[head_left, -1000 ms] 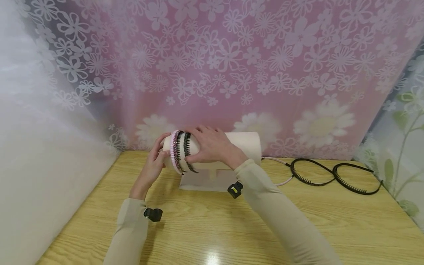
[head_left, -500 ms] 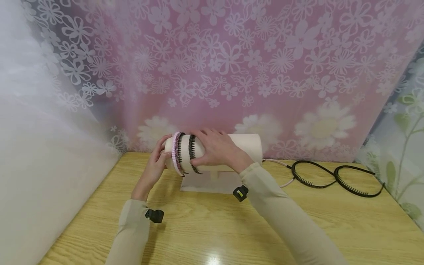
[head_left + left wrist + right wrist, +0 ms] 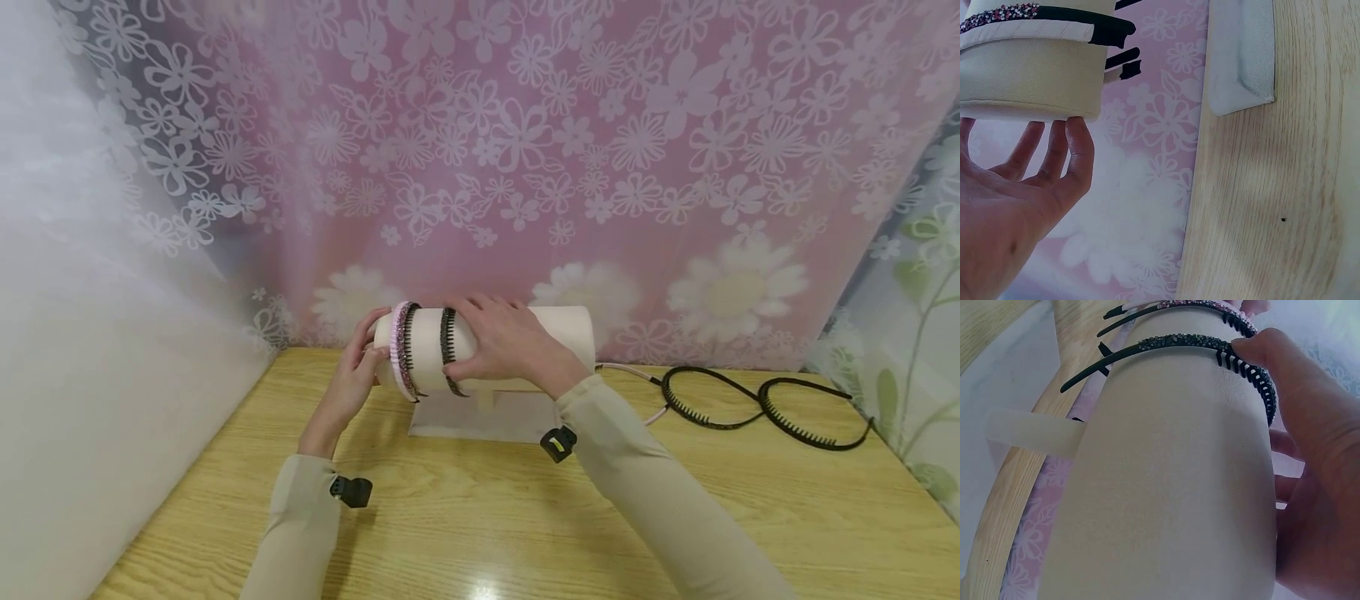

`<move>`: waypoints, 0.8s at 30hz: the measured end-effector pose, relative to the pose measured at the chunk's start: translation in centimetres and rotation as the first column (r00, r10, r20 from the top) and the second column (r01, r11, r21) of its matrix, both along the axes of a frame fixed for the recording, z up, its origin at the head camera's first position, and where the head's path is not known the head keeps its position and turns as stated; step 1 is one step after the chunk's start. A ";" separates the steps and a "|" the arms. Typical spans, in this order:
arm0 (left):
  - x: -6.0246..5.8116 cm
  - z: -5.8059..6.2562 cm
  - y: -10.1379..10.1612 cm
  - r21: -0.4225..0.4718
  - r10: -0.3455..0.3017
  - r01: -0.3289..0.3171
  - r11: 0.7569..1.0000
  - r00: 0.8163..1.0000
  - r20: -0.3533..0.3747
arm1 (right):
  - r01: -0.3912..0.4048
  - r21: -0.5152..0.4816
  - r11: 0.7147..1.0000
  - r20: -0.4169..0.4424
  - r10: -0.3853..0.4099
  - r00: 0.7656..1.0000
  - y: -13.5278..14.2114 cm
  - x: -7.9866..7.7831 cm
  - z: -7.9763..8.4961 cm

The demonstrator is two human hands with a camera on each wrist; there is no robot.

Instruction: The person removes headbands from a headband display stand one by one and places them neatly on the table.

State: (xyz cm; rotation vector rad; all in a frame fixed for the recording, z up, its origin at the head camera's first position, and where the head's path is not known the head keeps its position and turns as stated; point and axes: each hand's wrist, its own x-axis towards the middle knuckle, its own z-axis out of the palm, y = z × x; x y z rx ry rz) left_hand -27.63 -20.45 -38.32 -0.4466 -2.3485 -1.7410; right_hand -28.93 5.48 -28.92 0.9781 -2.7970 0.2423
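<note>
A cream, roll-shaped headband stand [image 3: 566, 333] lies crosswise on its post. My left hand [image 3: 347, 377] holds its left end; in the left wrist view, bent fingertips press the end's rim [image 3: 1035, 111]. Close to that end sit a pale pink headband [image 3: 396, 350] and a pink glittery headband [image 3: 406, 350], side by side. Farther right, a dark glittery headband [image 3: 447, 350] with comb teeth arches over the roll. My right hand [image 3: 510, 340] spans the roll and grips this dark headband, its thumb [image 3: 1266, 347] against the band. Its other fingers are partly hidden behind the roll.
The stand's pale base [image 3: 465, 421] rests on the wooden table [image 3: 450, 517]. At right lie a pink headband [image 3: 626, 366] and two black toothed headbands [image 3: 705, 422], [image 3: 802, 433]. A flowered pink curtain [image 3: 480, 183] hangs behind.
My right hand has slid to the right along the roll, and the dark glittery headband has moved with it, widening the gap to the pink ones. The left hand keeps its hold.
</note>
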 end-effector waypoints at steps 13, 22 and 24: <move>0.0 0.0 -0.2 -0.004 -0.007 0.007 1.000 1.000 0.000 | 0.006 0.006 1.000 -0.013 -0.006 1.000 0.8 0.3 0.1; -0.1 0.0 -0.2 -0.009 -0.010 0.010 1.000 1.000 -0.007 | 0.031 0.023 0.999 -0.011 -0.030 0.999 1.5 0.4 0.1; -0.1 0.0 -0.2 -0.006 -0.012 0.012 1.000 1.000 -0.006 | 0.032 0.024 0.999 -0.013 -0.031 0.999 1.7 0.5 0.2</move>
